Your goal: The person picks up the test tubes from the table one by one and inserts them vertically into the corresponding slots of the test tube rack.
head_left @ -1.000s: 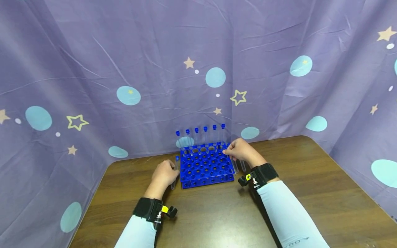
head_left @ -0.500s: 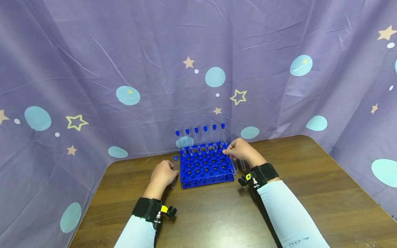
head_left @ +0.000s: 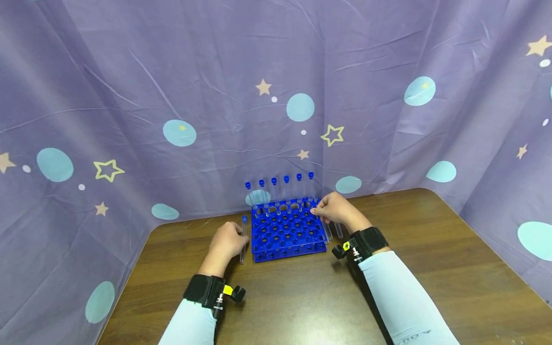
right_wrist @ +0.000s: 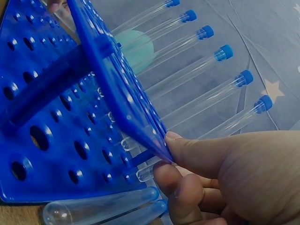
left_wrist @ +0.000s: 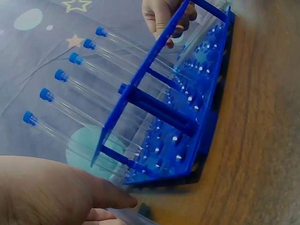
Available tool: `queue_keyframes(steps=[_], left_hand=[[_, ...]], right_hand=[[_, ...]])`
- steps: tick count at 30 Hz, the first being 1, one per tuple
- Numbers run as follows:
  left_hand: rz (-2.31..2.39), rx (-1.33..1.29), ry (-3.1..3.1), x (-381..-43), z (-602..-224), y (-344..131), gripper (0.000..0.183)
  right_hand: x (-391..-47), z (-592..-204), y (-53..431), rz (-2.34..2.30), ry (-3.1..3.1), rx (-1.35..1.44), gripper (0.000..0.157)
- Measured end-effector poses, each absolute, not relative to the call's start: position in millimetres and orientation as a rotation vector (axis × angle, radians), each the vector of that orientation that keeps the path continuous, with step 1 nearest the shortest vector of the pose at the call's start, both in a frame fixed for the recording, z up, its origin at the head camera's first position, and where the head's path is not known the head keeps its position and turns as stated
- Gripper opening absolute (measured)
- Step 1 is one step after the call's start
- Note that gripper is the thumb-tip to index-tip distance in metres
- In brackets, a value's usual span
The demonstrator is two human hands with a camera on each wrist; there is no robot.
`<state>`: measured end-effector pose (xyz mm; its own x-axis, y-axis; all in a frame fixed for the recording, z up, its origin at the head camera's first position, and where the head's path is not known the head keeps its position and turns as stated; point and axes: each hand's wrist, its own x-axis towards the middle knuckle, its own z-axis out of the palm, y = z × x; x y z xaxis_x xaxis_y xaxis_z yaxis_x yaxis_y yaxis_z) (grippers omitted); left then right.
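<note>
My left hand (head_left: pixel 226 238) is at the left side of the blue test tube rack (head_left: pixel 286 232), thumb and fingers pinching a clear test tube (head_left: pixel 242 256) with a blue cap. In the left wrist view this tube is mostly cut off at the bottom edge. At the rack's right back corner, my right hand (head_left: pixel 338 211) grips the edge of the upper plate between thumb and fingers, as the right wrist view (right_wrist: pixel 197 173) confirms. Several blue-capped test tubes (head_left: pixel 286 180) stand in the rack's back row, tilted in the wrist views.
Two more capped test tubes (head_left: pixel 339 232) lie on the wooden table (head_left: pixel 284 297) right of the rack, partly under my right hand. The rack's front rows of holes hold no tubes. A purple patterned curtain (head_left: pixel 224 72) hangs behind the table.
The tube in my left hand has turned slightly, its capped end shifting left so that it lies straighter alongside the rack. The right hand and the rack have stayed in place.
</note>
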<state>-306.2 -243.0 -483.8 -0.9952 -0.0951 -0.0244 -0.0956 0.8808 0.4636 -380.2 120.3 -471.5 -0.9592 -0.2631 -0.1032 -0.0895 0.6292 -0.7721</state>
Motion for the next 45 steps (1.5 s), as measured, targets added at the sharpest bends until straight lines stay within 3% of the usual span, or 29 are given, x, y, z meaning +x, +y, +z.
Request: queue_keyframes(steps=[11, 22, 45], left_hand=[[0.825, -0.217, 3.102, -305.6, -470.9, -249.0, 0.041], [1.052, -0.226, 3.303, -299.2, -449.4, -252.2, 0.043], [1.685, 0.162, 3.376, -301.6, -430.1, -211.5, 0.035]], right_hand=[[-380.5, -471.4, 121.0, -1.215, 2.655, -0.283, 0.038], [-376.9, -468.8, 118.0, -1.224, 2.640, -0.257, 0.036], [-379.3, -471.2, 121.6, -1.239, 2.632, -0.267, 0.034]])
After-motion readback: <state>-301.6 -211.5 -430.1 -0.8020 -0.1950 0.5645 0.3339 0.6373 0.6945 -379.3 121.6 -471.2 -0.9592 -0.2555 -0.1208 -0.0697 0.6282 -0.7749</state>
